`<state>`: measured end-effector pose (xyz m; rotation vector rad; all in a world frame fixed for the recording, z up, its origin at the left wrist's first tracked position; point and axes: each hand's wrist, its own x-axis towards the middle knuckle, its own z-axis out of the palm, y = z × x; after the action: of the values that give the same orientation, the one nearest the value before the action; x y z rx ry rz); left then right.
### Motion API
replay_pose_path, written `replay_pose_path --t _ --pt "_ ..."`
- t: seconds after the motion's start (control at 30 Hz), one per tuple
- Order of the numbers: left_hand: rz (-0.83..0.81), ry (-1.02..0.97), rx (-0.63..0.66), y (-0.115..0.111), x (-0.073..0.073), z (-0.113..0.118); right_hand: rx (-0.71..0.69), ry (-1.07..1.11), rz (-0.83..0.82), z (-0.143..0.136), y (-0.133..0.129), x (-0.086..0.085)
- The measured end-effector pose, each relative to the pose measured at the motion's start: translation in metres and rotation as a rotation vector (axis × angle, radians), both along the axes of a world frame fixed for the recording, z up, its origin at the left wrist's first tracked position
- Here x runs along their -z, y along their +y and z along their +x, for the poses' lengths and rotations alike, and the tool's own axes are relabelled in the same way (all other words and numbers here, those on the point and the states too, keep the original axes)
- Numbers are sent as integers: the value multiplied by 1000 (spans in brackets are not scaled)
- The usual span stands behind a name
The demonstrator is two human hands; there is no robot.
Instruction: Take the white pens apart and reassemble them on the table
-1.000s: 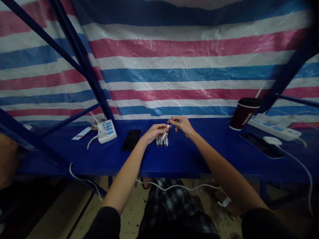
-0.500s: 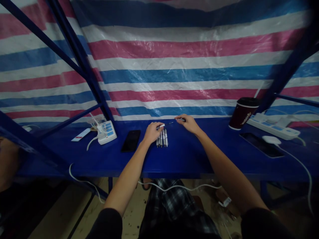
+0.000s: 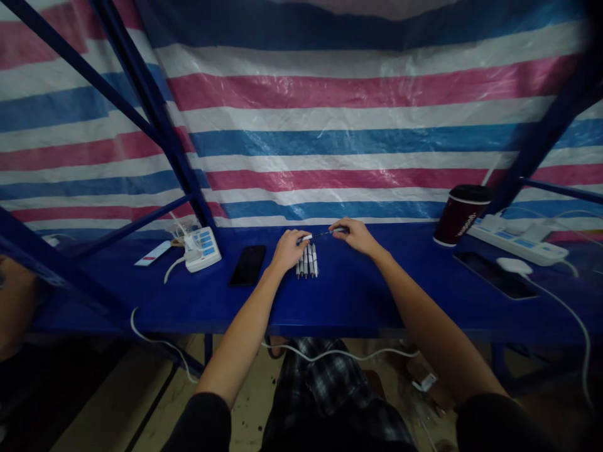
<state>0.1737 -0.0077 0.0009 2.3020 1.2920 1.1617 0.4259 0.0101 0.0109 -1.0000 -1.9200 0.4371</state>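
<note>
My left hand (image 3: 288, 249) pinches a white pen part (image 3: 307, 238) above the blue table. A thin dark refill (image 3: 321, 234) spans the gap between my hands. My right hand (image 3: 355, 236), to the right, is closed on a light pen barrel (image 3: 338, 230) at the refill's other end. Just below and right of my left hand, several white and grey pens (image 3: 306, 262) lie side by side, their upper ends partly behind the fingers.
A black phone (image 3: 247, 265) and a power strip (image 3: 204, 249) lie left. On the right are a dark cup (image 3: 461, 215), another phone (image 3: 494, 274), a white charger (image 3: 513, 265) and a long power strip (image 3: 522, 242). Another person's arm (image 3: 14, 301) shows far left.
The pen barrel in my right hand has turned and now lines up with the refill, closing the gap between them. My left hand has barely moved.
</note>
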Motion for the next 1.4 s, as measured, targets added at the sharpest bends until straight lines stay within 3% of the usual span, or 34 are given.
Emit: replay_pose_path --t 0.17,0.47,0.67,1.03,1.1,1.23,1.4 --pt "4 82 12 0 1 0 -41 -14 -2 -6 -2 1" --pt "-74 25 219 -2 1 4 -147 12 58 -29 -11 5" --pt "-194 -5 215 -6 -2 5 -154 55 113 -26 -8 7" --pt "-310 -85 298 -2 0 3 -190 112 52 -28 -14 4" --pt "-279 -61 280 -2 -1 3 -195 104 11 -27 -13 5" --pt "-68 29 204 -3 -1 3 -205 35 -117 -24 -10 7" --pt "77 137 125 -5 -2 3 -183 -18 -110 -23 -10 8"
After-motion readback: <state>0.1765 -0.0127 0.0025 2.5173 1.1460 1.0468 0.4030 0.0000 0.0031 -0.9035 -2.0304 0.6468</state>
